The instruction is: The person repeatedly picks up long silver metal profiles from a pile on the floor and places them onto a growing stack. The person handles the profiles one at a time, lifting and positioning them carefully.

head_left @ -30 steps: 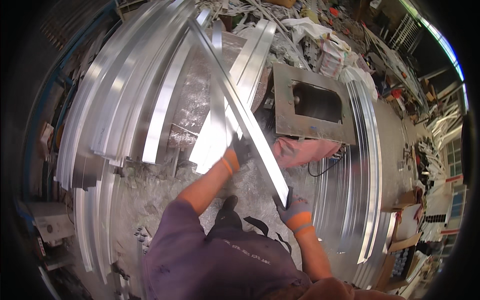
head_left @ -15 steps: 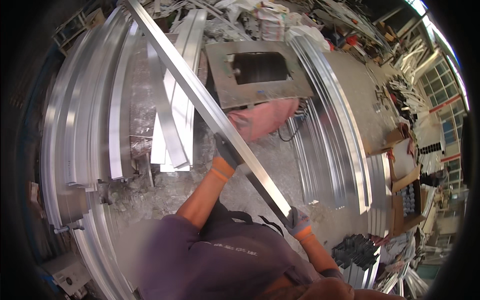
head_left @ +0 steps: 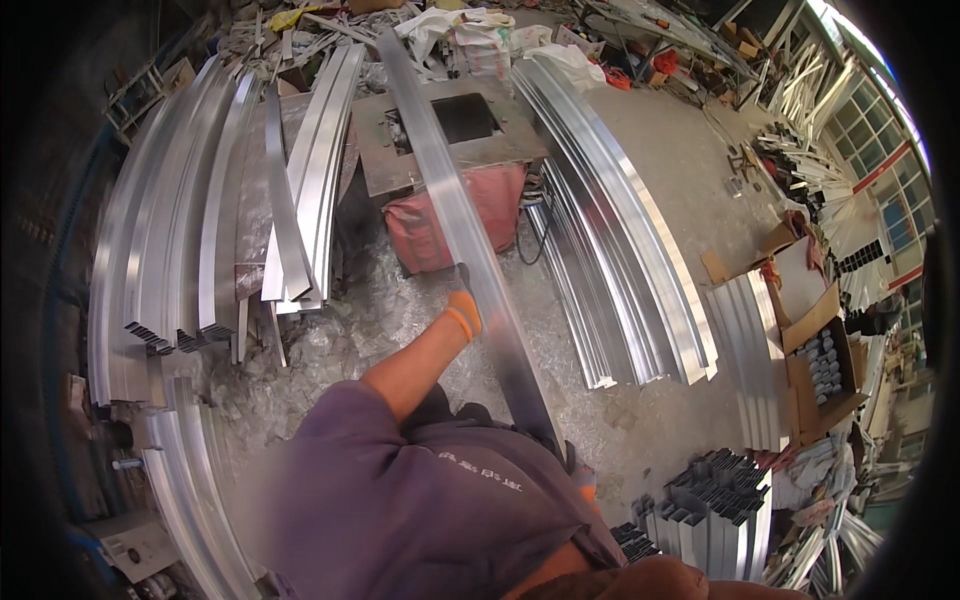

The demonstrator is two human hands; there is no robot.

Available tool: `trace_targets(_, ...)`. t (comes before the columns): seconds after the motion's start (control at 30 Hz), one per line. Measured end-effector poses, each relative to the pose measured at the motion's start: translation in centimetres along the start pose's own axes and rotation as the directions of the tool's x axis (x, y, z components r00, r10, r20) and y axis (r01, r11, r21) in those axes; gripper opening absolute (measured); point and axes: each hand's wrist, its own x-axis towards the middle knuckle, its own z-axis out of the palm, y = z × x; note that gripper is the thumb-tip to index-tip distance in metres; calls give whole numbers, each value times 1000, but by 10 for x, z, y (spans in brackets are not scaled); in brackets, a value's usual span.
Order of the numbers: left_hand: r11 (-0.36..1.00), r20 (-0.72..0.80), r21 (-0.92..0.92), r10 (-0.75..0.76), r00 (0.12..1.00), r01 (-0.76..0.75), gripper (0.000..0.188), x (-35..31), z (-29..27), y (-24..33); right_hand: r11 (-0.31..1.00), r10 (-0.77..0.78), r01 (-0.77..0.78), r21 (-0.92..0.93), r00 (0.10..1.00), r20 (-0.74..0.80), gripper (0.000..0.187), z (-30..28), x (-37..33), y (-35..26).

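Observation:
A long silvery aluminium profile (head_left: pixel 455 200) slants from the scrap at the back down to my body, its far part over a metal table. My left hand (head_left: pixel 463 292), in a grey glove with an orange cuff, is closed on the profile's left side about midway along. At the near end my right hand (head_left: pixel 582 472), gloved alike, grips the profile; most of its fingers are hidden behind the end and my sleeve. The broad face of the profile is turned up and slightly smeared by motion.
Stacks of long profiles (head_left: pixel 165 215) lie on the left, with more profiles (head_left: pixel 630 240) on the right. A metal table (head_left: pixel 385 165) with a square opening stands ahead, a red bag (head_left: pixel 410 235) beneath it. Bundled profiles (head_left: pixel 715 500) and a cardboard box (head_left: pixel 800 400) are at the right.
The profile has swung more lengthwise ahead of me, its far end moving right and its broad face turning up. My right hand has drawn down and back toward my body; my view has turned slightly.

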Motion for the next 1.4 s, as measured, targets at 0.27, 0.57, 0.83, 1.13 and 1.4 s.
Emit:
trace_targets(0.27,991,166,-117,-42,985,61,65,129,33,-9,959,-41,45,280,999,-21,59,-60,69,-31)
trace_targets(0.57,516,89,821,308,947,-244,75,260,118,124,820,-128,69,568,990,64,57,-141,323,-172)
trace_targets(0.83,495,-271,867,556,786,-51,93,389,123,323,771,-310,225,596,950,43,67,-203,480,-332)
trace_targets(1.13,283,-151,959,476,866,11,82,323,169,242,769,-231,177,614,973,8,57,-143,499,-248)
trace_targets(1.4,249,-32,965,439,898,-87,87,196,81,45,824,-124,10,566,979,162,66,-96,329,-90)
